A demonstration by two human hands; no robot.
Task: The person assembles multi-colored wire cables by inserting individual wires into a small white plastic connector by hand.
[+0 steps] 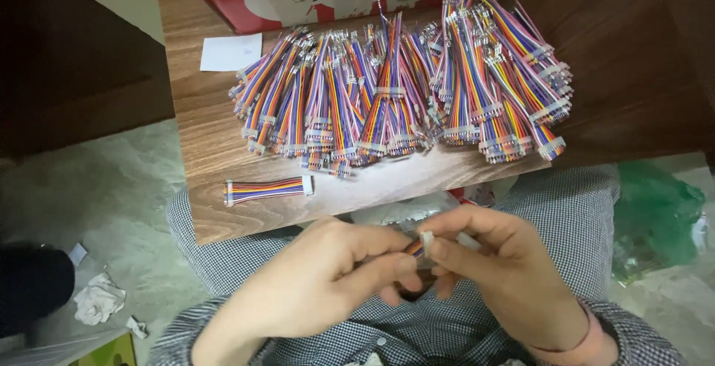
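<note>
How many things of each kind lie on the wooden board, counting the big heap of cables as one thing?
Heap of rainbow ribbon cables: 1
Single ribbon cable lying apart: 1
White paper slip: 1
Red box at the far edge: 1
Total: 4

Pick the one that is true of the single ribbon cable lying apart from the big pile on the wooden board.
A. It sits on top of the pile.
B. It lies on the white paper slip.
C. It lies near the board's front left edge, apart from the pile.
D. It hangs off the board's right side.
C: the lone ribbon cable lies flat on the wooden board near its front left edge, clear of the pile of cables and the white paper slip.
</note>
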